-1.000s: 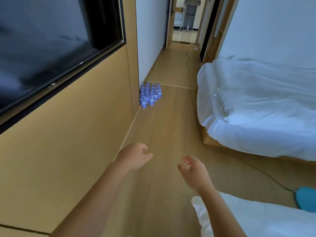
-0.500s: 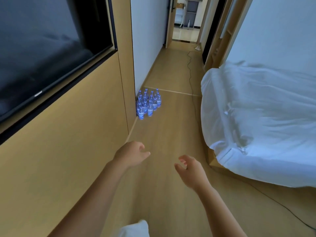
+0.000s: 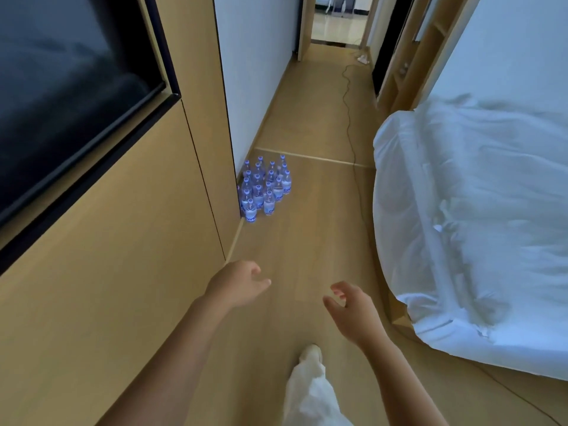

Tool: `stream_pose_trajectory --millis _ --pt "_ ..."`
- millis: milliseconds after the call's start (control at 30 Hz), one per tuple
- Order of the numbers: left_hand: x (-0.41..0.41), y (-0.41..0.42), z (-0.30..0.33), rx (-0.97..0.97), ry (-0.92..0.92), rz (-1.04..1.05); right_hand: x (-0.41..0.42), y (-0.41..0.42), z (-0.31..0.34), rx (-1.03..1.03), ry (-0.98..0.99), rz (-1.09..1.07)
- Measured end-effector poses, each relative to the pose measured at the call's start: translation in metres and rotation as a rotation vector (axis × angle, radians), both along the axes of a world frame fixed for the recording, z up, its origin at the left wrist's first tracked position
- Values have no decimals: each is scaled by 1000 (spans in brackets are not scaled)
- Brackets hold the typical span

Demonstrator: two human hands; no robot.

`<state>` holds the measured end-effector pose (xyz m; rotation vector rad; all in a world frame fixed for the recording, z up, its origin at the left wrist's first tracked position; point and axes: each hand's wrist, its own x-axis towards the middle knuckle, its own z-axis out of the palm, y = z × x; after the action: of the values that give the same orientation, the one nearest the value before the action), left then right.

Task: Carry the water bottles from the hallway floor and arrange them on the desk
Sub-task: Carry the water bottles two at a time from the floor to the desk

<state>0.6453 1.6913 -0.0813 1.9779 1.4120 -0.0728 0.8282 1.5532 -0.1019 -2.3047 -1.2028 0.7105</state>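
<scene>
Both your hands hang empty over the wooden floor: your left hand with fingers loosely curled and thumb out, your right hand with fingers spread and hooked, neither touching anything. Well ahead of them the water bottles stand upright in a tight cluster on the floor, tucked against the corner where the wood-panelled wall ends and the white hallway wall begins. None has been lifted yet. They look full, sealed with blue caps and wrapped in blue labels, so judge each as moderately heavy for its size, with thin clear plastic walls that give under a hard squeeze and may be slick. Take one round the labelled middle or by the neck just under the cap; the nearest bottle at the front of the cluster is the easiest to pull without toppling its neighbours, which stand touching or nearly so. One bottle per hand seems the safe load. A black cable trails along the floor to the right of the cluster, worth stepping clear of. The bed with its rumpled white sheet fills your right side, a dark screen is set into the panelling on your left, and your white-clad leg steps forward below. No tabletop is in view
</scene>
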Motion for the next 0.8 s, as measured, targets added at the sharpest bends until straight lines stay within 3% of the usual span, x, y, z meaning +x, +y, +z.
stream_pose_trajectory --millis 467,800 --pt "136 211 -41 -125 22 202 156 243 -28 -133 96 142" --pt "175 344 -96 -255 33 308 199 394 -73 -263 154 215"
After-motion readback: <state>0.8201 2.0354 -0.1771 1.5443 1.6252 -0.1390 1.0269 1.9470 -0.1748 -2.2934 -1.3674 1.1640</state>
